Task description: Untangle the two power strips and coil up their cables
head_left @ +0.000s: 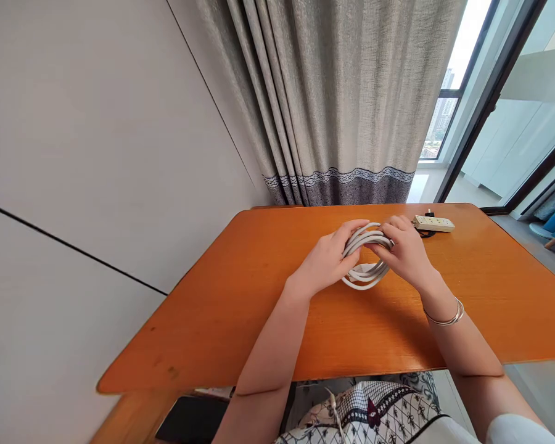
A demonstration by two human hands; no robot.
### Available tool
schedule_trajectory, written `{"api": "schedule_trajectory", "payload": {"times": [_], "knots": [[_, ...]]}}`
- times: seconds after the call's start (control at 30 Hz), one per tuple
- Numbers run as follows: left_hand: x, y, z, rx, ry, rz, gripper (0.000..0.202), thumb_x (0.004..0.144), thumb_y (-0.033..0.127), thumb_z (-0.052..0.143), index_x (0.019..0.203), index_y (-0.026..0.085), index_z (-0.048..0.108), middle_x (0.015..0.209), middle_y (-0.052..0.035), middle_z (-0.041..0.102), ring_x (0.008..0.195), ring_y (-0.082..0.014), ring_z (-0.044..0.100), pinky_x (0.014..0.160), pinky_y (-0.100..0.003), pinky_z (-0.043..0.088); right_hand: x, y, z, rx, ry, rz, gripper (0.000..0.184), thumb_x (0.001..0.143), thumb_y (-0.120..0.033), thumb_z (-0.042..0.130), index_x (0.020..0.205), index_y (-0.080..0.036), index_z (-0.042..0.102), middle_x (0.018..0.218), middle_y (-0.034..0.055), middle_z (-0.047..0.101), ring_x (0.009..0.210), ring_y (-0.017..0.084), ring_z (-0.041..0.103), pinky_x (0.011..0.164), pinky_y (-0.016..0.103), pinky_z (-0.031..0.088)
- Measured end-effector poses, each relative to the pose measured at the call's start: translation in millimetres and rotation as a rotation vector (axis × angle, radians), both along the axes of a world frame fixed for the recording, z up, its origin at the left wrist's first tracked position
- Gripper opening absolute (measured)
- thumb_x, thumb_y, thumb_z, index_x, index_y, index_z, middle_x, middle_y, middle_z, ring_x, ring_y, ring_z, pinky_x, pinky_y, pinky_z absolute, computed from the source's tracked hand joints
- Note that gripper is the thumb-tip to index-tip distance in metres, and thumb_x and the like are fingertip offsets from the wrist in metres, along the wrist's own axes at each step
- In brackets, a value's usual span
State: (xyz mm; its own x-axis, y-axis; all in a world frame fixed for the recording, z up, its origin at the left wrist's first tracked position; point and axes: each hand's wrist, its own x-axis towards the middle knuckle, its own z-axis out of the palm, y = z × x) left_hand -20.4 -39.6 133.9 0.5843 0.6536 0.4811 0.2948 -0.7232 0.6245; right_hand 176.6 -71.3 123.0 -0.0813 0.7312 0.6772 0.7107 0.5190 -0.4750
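Observation:
A coil of white cable [369, 272] is held up over the middle of the table, its loops bunched into a ring. My left hand [329, 258] grips the coil's left side, thumb below and fingers over the top. On the right side, my right hand [404, 248] is closed round the same loops, with its thumb across the front. A small white piece shows inside the lower loops; what it is I cannot make out. Parts of the coil are hidden behind my fingers.
The orange wooden table [213, 308] has rounded corners. A white power strip [433, 223] with a black plug and cord lies near its back right. Behind hangs a grey curtain [351, 92]; a pale wall [97, 154] stands to the left. A dark item [192, 419] sits below the front edge.

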Motion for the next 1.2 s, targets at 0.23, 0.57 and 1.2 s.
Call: {"api": "schedule_trajectory", "payload": {"times": [0.23, 0.57, 1.2], "knots": [[-2, 0, -0.5, -0.059, -0.049, -0.031, 0.048, 0.086, 0.018, 0.054, 0.133, 0.025, 0.051, 0.105, -0.0033, 0.072, 0.084, -0.0160, 0.068, 0.077, -0.027, 0.053, 2, 1, -0.5, -0.114, 0.073, 0.133, 0.021, 0.087, -0.032, 0.065, 0.103, -0.024, 0.054, 0.093, 0.0058, 0.066, 0.079, 0.020, 0.062, 0.070, 0.032, 0.047], [16, 23, -18.8, -0.373, -0.417, -0.083, 0.051, 0.078, 0.037, 0.073, 0.122, 0.021, 0.051, 0.107, -0.0056, 0.064, 0.068, -0.0085, 0.064, 0.064, -0.022, 0.053, 3, 8, -3.4, -0.438, 0.494, 0.354, 0.039, 0.090, -0.056, 0.058, 0.073, -0.021, 0.050, 0.053, -0.0069, 0.047, 0.045, 0.008, 0.044, 0.044, 0.021, 0.036], [33, 17, -14.1, -0.990, -0.860, -0.203, 0.041, 0.069, 0.043, 0.086, 0.079, 0.013, 0.059, 0.049, 0.0117, 0.037, 0.036, 0.0008, 0.025, 0.037, -0.013, 0.029, 20, 18, -6.3, -0.721, 0.908, 0.662, 0.053, 0.076, -0.059, 0.076, 0.109, -0.020, 0.063, 0.071, -0.0020, 0.061, 0.072, 0.018, 0.071, 0.062, 0.027, 0.055]]}}
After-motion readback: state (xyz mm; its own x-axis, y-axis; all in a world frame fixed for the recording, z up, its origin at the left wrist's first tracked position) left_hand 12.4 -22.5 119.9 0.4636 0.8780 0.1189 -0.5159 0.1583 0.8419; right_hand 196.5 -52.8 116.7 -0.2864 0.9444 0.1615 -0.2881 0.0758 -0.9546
